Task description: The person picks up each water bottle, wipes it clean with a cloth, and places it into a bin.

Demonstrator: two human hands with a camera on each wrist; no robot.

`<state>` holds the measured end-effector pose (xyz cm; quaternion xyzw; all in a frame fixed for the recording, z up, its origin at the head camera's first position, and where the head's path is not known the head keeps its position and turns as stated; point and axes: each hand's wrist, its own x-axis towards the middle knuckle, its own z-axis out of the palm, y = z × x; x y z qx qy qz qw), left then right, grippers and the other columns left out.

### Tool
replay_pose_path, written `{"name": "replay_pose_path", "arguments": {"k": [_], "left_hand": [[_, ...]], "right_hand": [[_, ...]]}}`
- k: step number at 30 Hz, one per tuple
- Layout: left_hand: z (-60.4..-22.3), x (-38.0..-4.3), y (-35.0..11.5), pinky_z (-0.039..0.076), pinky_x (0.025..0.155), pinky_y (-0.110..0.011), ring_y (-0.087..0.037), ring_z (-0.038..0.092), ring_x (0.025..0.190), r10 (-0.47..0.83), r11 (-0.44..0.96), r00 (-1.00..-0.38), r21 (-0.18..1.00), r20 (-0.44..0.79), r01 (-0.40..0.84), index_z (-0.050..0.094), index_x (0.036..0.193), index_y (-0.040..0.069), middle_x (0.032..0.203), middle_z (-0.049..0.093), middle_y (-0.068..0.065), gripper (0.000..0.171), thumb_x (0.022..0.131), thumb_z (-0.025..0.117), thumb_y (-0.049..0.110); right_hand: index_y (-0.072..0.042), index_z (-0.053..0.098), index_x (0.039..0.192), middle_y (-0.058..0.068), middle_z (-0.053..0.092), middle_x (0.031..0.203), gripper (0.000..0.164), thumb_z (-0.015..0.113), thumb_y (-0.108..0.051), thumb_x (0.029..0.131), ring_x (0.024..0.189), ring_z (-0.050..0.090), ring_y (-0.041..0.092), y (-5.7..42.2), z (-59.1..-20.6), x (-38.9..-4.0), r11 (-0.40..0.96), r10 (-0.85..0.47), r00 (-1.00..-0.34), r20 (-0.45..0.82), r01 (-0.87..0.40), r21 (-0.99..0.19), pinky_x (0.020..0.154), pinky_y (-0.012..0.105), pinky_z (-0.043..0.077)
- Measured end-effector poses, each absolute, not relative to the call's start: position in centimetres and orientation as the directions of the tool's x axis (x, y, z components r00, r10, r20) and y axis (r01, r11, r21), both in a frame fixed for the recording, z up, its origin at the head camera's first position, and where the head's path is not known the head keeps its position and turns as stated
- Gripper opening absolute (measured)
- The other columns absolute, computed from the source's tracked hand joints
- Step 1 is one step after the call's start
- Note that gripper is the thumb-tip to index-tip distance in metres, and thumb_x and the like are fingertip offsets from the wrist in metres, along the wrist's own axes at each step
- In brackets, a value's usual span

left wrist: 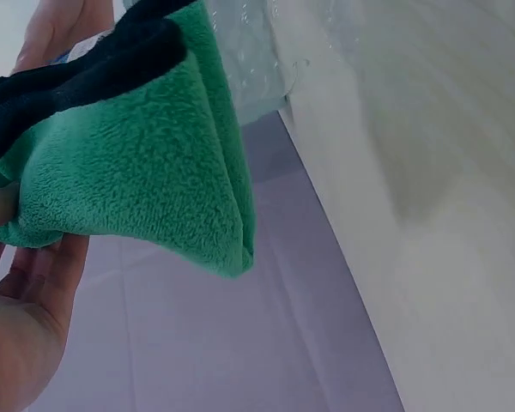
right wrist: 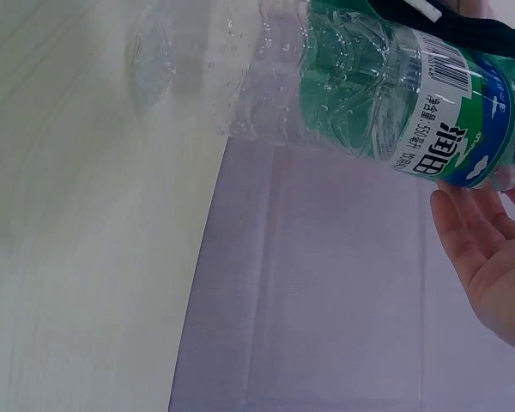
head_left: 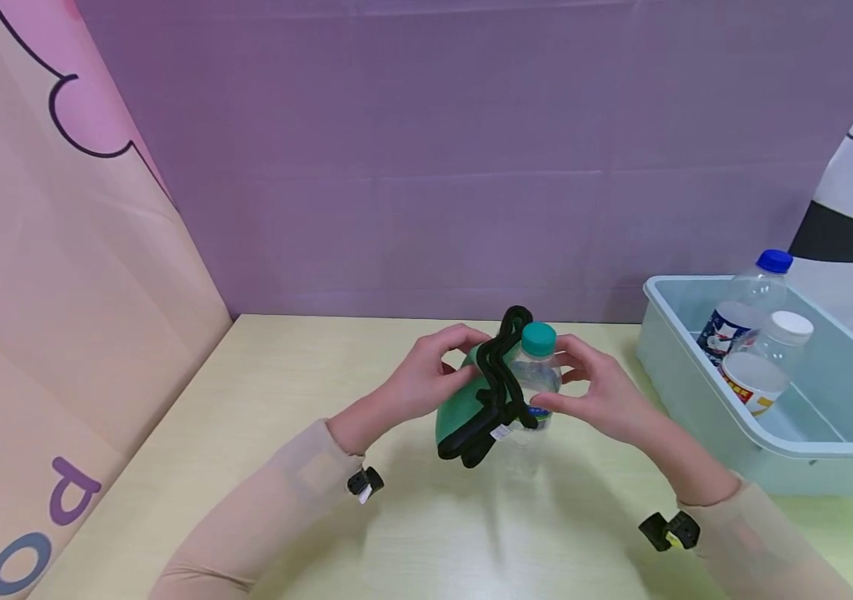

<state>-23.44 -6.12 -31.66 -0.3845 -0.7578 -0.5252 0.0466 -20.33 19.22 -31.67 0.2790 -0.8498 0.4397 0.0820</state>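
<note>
My left hand (head_left: 422, 377) grips a folded green cloth (head_left: 460, 407) with thick black edging, thumb on the near side. In the left wrist view the fuzzy cloth (left wrist: 146, 159) hangs in front of the bottle. My right hand (head_left: 610, 400) holds a clear plastic bottle (head_left: 541, 373) near its top, fingers on the far side. The bottle is upright with a teal cap (head_left: 539, 339); its blue, green and white label (right wrist: 459, 116) shows in the right wrist view. The cloth lies against the bottle's left side. Whether the bottle's base touches the table cannot be told.
A pale blue bin (head_left: 704, 433) stands on the table (head_left: 411, 533) at the right. Inside lean a blue-capped bottle (head_left: 758, 292) and a white-capped bottle (head_left: 760, 371). A purple curtain (head_left: 411, 167) hangs behind the table, and a printed pale one (head_left: 59, 317) at the left.
</note>
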Motion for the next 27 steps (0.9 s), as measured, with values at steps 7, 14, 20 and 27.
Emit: {"name": "replay_pose_path", "arguments": {"k": [7,14,20,27], "left_hand": [[-32.5,-23.4,-5.5,0.056,0.065,-0.028,-0.021,0.06,0.093,0.538,0.165,-0.703,0.76,0.465,0.629,0.062,0.109,0.001,0.097,0.065,-0.009,0.019,0.091,0.062,-0.006],[-34.4,-23.5,-5.6,0.053,0.059,-0.024,-0.019,0.058,0.09,0.573,0.217,-0.707,0.755,0.414,0.619,0.061,0.1,0.003,0.091,0.064,-0.007,0.017,0.089,0.06,-0.01],[-36.3,-23.8,-5.8,0.05,0.061,-0.026,-0.018,0.057,0.089,0.634,0.277,-0.679,0.711,0.37,0.646,0.061,0.098,0.004,0.092,0.063,-0.005,0.018,0.087,0.062,-0.01],[-36.6,-23.7,-5.8,0.047,0.059,-0.025,-0.016,0.057,0.088,0.626,0.28,-0.684,0.71,0.375,0.646,0.062,0.099,0.005,0.091,0.063,-0.003,0.018,0.087,0.063,-0.009]], "right_hand": [[-0.001,0.053,0.126,0.014,0.063,0.115,0.055,0.08,-0.01,0.08,0.099,0.063,0.031,19.4,-31.7,-20.6,0.449,-0.41,-0.823,0.393,-0.557,-0.698,0.082,0.04,0.053],[0.0,0.053,0.125,0.015,0.062,0.115,0.054,0.08,-0.009,0.08,0.099,0.063,0.032,19.6,-31.7,-20.6,0.443,-0.413,-0.823,0.39,-0.556,-0.703,0.081,0.034,0.053],[0.0,0.052,0.127,0.015,0.061,0.118,0.055,0.08,-0.011,0.081,0.103,0.062,0.033,19.6,-31.6,-20.5,0.446,-0.416,-0.827,0.378,-0.548,-0.707,0.083,0.042,0.053],[0.0,0.052,0.127,0.015,0.061,0.118,0.055,0.079,-0.011,0.081,0.104,0.062,0.033,19.6,-31.6,-20.5,0.442,-0.421,-0.827,0.373,-0.546,-0.712,0.084,0.036,0.052]]}}
